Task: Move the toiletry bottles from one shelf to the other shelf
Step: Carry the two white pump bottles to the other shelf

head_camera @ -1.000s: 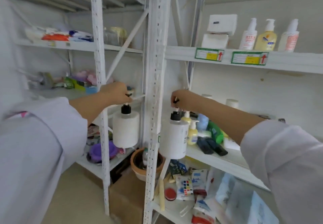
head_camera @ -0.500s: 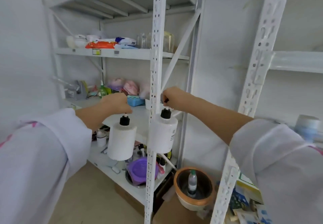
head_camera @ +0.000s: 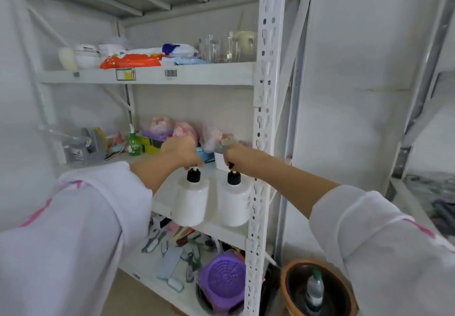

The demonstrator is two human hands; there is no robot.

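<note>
Two large white pump bottles with black collars are at the front of the left rack's middle shelf (head_camera: 221,230). My left hand (head_camera: 181,151) grips the pump top of the left bottle (head_camera: 191,202), whose base is at the shelf's front edge. My right hand (head_camera: 240,158) grips the pump top of the right bottle (head_camera: 235,203), close to the white upright post (head_camera: 261,167). Whether either base rests on the shelf I cannot tell. The pump heads are hidden inside my fists.
Behind the bottles on the same shelf are a small green bottle (head_camera: 134,144), plastic bags and a grey tape dispenser (head_camera: 83,146). The shelf below holds a purple strainer (head_camera: 222,281) and utensils. A brown pot (head_camera: 317,288) with a bottle inside stands on the floor to the right.
My head and both hands swung left from the right rack to the left rack. Both bottles travelled with my hands and are now at the middle shelf inside the post.
</note>
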